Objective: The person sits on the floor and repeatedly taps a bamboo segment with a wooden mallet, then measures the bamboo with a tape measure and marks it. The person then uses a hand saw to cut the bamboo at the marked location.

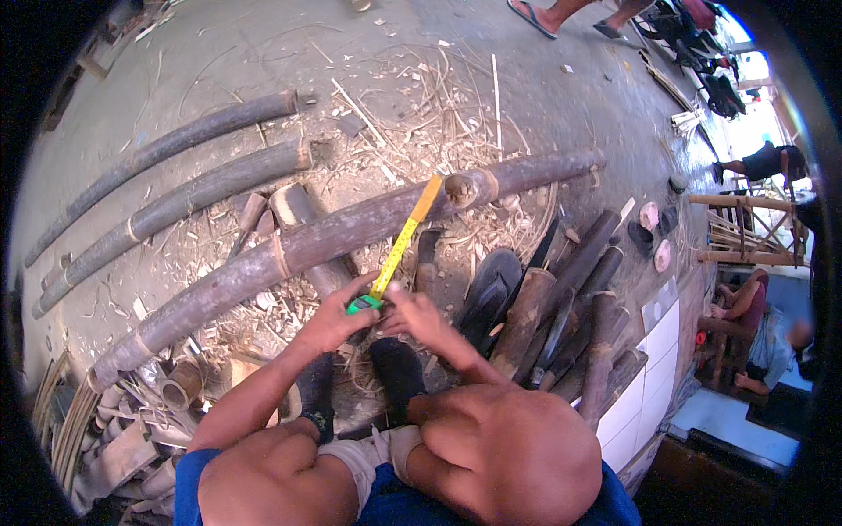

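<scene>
A long dark bamboo pole [289, 250] lies slanted across the floor in front of my knees. A yellow tape measure blade [406, 232] runs from its green case [362, 305] up toward the pole's knot near a cut stub [462, 188]. My left hand [333, 320] holds the green case against the pole. My right hand [417, 316] pinches the blade just beside the case. Both forearms come up from my bare knees at the lower edge.
Two more long poles [175, 206] lie at the upper left among shavings. Short cut bamboo pieces [561, 307] and dark sandals [491, 285] are piled on the right. Offcuts [132, 421] sit at lower left. Other people sit at the right, and feet [539, 13] pass at the top.
</scene>
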A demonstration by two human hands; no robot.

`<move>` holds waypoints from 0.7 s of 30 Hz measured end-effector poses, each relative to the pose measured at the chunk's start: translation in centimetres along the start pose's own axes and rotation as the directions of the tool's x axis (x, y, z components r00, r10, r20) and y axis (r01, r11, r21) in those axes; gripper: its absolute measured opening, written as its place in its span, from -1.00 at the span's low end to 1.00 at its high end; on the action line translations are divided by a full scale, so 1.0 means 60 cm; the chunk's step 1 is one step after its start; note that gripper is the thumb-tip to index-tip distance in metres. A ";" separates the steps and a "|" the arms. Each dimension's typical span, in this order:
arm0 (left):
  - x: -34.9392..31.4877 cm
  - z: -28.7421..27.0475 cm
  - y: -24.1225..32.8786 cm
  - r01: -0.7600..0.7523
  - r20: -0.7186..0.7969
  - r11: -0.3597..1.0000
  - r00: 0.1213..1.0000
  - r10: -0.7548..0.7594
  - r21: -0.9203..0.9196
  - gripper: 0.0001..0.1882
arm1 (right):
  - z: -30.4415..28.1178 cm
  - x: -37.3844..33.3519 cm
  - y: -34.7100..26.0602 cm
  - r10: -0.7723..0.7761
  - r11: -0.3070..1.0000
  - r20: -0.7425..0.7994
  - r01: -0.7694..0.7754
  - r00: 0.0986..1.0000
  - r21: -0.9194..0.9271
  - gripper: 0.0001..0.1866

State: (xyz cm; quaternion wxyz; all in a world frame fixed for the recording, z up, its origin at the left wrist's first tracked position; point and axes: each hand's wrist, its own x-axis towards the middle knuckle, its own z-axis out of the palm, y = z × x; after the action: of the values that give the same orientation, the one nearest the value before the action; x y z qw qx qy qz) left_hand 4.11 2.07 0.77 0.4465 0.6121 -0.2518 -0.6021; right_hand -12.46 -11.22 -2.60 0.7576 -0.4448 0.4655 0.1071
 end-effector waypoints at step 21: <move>-0.004 -0.070 0.075 -0.063 -0.101 0.627 0.970 0.222 0.777 -0.22 | -0.213 0.101 -0.156 -0.811 0.474 -0.214 0.398 0.544 -0.786 -0.57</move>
State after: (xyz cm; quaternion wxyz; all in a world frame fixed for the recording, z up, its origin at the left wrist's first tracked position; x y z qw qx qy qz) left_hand 9.16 1.16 4.15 0.2121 0.7752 -0.4883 -0.3401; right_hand -11.57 -28.10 -4.29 0.3577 -0.8298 0.3947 -0.1663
